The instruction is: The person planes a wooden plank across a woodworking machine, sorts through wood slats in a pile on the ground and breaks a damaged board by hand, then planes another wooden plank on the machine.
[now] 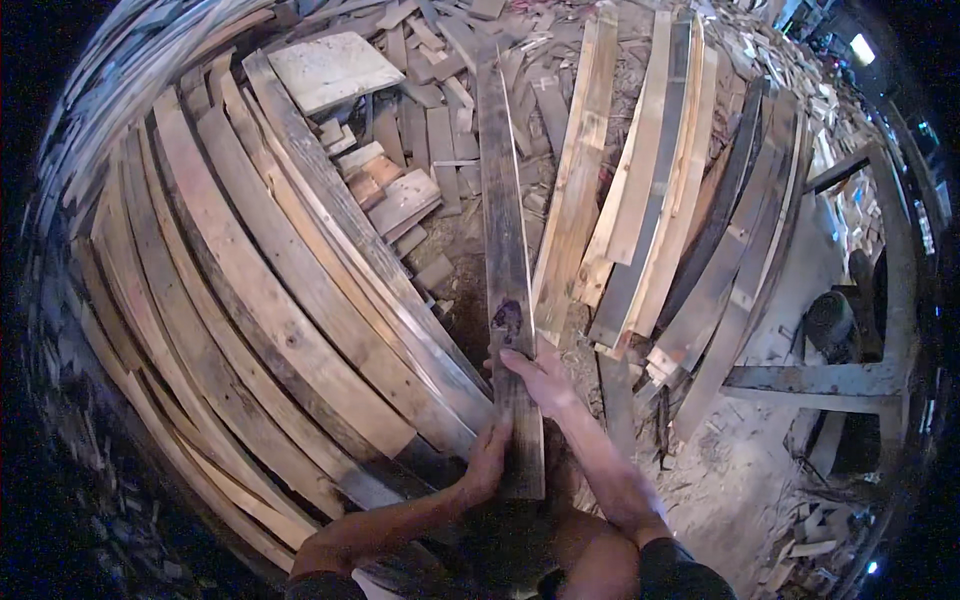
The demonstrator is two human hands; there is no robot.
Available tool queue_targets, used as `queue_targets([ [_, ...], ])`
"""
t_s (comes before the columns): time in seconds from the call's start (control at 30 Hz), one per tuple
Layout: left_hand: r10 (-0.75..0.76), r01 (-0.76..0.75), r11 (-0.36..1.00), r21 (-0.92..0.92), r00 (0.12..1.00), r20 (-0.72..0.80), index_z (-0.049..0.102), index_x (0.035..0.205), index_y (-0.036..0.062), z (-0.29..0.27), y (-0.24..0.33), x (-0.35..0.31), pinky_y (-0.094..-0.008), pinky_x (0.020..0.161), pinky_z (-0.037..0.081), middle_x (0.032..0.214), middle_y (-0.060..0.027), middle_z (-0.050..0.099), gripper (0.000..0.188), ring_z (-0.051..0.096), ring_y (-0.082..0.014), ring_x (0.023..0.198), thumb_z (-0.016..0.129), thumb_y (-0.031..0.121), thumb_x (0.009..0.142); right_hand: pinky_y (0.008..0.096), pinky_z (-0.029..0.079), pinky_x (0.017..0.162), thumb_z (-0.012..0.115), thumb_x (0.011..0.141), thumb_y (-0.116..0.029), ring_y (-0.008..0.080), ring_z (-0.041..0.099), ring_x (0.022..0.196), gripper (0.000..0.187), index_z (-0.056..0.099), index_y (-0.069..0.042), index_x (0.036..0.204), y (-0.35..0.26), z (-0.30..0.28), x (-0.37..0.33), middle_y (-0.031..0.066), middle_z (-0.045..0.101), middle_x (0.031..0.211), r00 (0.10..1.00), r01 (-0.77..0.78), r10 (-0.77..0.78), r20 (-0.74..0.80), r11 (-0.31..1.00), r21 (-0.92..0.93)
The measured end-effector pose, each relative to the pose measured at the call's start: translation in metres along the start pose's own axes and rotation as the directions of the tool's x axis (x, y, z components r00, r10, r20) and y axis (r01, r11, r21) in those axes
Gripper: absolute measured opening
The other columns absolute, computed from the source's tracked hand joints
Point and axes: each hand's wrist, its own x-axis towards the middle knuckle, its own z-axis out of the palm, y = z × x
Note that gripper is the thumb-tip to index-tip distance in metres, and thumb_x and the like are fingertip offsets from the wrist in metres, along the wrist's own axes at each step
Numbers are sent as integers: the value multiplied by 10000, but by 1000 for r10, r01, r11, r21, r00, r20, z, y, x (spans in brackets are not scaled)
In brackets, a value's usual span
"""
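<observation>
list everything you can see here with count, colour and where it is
held plank: 1, dark grey-brown, centre
left planks: several, tan to grey-brown, side by side at left
right planks: several, tan and dark grey, right of centre
flat panel: 1, off-white, upper left
offcuts: too many to count, brown, scattered around
metal frame: 1, bluish grey, right
light: 1, white, upper right
sleeves: 2, dark, lower edge
left hand: 1, bare, plank's left edge
right hand: 1, bare, gripping plank, thumb on top
</observation>
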Motion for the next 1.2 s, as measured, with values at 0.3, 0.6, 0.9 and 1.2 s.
queue_targets([
  [0.3,-109,144,958,-250,983,145,493,1275,37,49,76,-83,-305,633,459,883,-24,544,540,517,-109,749,647,409,915,435,242,1197,462,1020,-469,407,295,1450,589,449,-69,1452,-106,18,9,300,417,1472,972,193,-220,78,570,-798],
  [0.6,-27,343,413,-844,930,365,382,1398,7,19,42,-141,-363,567,441,982,-103,529,801,481,-208,700,565,565,853,601,111,1185,444,997,-467,447,170,1486,559,472,-143,1452,-38,90,122,258,203,1598,874,363,-393,286,135,-922],
  [0.9,27,276,339,-900,953,302,475,1310,51,30,55,-109,-313,573,415,894,-65,507,648,461,-168,691,527,562,915,651,137,1149,565,942,-371,490,194,1451,558,489,-83,1414,35,93,132,300,200,1574,830,366,-447,332,-10,-930],
  [1.2,-227,75,882,-466,933,-279,525,1045,78,60,52,-101,-326,522,458,836,-40,561,310,547,-153,643,584,367,948,516,128,1212,792,754,-429,475,18,1496,1172,60,12,1556,65,96,140,298,-1,1607,912,211,-397,-104,670,-711],
])
